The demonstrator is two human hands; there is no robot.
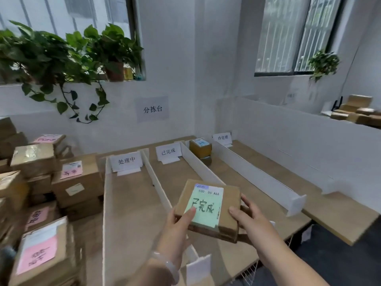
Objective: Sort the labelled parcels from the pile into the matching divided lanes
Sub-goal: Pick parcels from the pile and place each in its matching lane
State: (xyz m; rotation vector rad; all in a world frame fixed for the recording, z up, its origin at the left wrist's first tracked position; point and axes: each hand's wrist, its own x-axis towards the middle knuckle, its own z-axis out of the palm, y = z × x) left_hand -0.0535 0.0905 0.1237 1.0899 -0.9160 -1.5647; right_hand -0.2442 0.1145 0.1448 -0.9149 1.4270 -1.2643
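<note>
The parcel [231, 203] is held above the near end of the lanes. It is clamped at its left edge by the left hand [177, 226], thumb pressed on the green label [204, 211], and at its right edge by the right hand [249, 217], thumb on top and fingers wrapped round the side. The step is judged best done by carrying it forward level and setting it down flat between the white dividers [156, 182], in the lane [179, 176] whose card [168, 151] bears the same characters as the label. It is seen as a flat, squarish brown cardboard box, with a printed code above the handwritten characters.
</note>
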